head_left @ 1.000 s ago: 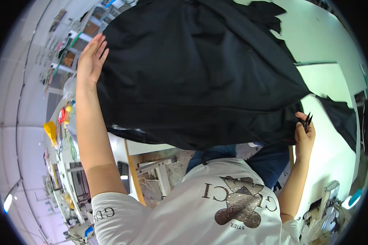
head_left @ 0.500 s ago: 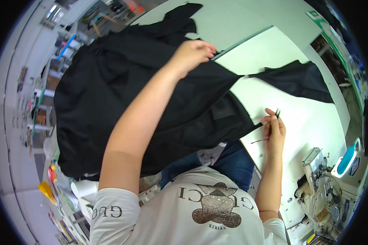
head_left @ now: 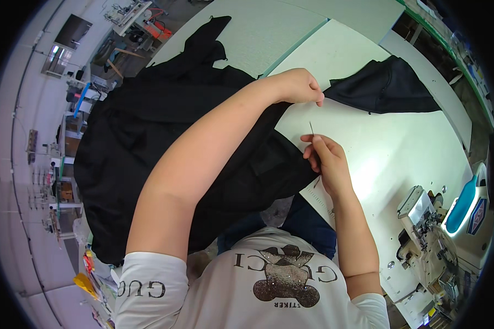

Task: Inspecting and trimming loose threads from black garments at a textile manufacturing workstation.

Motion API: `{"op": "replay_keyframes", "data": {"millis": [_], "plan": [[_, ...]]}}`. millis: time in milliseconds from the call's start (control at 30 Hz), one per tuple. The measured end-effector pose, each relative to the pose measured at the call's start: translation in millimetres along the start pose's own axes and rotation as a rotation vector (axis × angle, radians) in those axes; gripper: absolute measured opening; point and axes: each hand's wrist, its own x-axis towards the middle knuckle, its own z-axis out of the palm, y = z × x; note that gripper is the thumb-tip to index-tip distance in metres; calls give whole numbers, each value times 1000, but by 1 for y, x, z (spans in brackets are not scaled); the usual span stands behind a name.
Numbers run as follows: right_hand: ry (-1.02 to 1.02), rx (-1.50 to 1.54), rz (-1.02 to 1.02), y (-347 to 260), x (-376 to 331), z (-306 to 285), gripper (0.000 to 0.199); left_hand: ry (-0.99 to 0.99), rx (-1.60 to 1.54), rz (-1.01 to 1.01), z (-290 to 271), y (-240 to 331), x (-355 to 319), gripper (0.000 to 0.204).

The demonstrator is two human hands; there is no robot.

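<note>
A large black garment (head_left: 170, 120) lies spread over the pale table, its folds hanging toward my lap. To its right is a separate-looking black fabric piece (head_left: 384, 88), narrowing to a point on its left. My left hand (head_left: 299, 88) reaches across the garment, fingers closed at that narrow point, where the join with the garment is hidden. Nearer me, my right hand (head_left: 330, 162) is closed around a thin pointed metal tool (head_left: 312, 128), its tip pointing up and away. Most of the tool is hidden in the fingers. The garment's right corner lies beside this hand.
A sewing machine (head_left: 428, 236) stands at the right, with a blue-and-white lamp (head_left: 462, 205) beside it. The pale tabletop (head_left: 400, 148) extends beyond my right hand. Yellow and red items (head_left: 85, 282) sit low at the left.
My left hand has moved right, from over the garment to the narrow point of the fabric piece. My right hand has moved left and slightly away from me with the tool.
</note>
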Motion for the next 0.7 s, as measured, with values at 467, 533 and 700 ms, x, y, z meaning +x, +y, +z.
{"op": "replay_keyframes", "data": {"millis": [467,533,700], "plan": [[246,-490,-338,-6,-7,-5,22,74,163,-35,8,50,-23,16],[529,-423,-763,-8,-15,-13,21,88,75,-21,12,50,-32,16],[524,-622,-895,-36,4,-45,26,70,-103,238,63,31,-61,15]]}}
